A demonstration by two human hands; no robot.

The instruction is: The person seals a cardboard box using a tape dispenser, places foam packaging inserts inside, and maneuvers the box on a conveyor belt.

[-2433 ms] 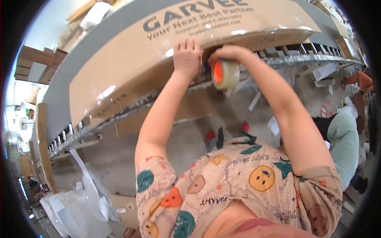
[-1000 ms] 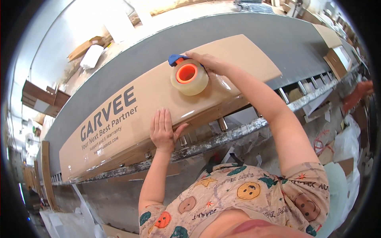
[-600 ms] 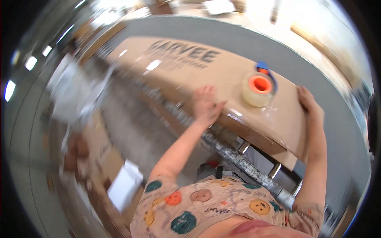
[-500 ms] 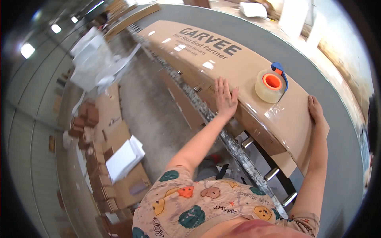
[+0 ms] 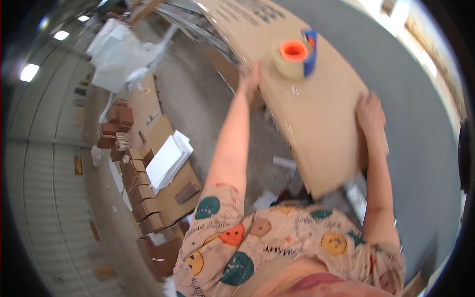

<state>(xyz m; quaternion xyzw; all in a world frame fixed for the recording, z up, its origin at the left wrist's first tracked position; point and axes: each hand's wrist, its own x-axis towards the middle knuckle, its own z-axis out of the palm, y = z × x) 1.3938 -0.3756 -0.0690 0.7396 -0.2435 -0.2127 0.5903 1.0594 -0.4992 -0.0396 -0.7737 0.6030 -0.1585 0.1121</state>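
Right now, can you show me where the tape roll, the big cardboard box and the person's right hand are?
tape roll (image 5: 293,58), head view, on its orange core.
long cardboard box (image 5: 321,128), head view, on its bare top face.
right hand (image 5: 371,116), head view, on the back of the hand.

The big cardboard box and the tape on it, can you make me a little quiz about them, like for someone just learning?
1. True or false: the tape roll sits on top of the long cardboard box.
2. What colour is the middle of the tape roll? A green, B orange, C white.
3. Which hand lies flat on the box edge next to the grey surface?

Key:
1. True. It rests on the box, and neither hand touches it.
2. B, orange, with a blue holder at its side.
3. The right hand. The left hand holds the opposite edge, above the floor.
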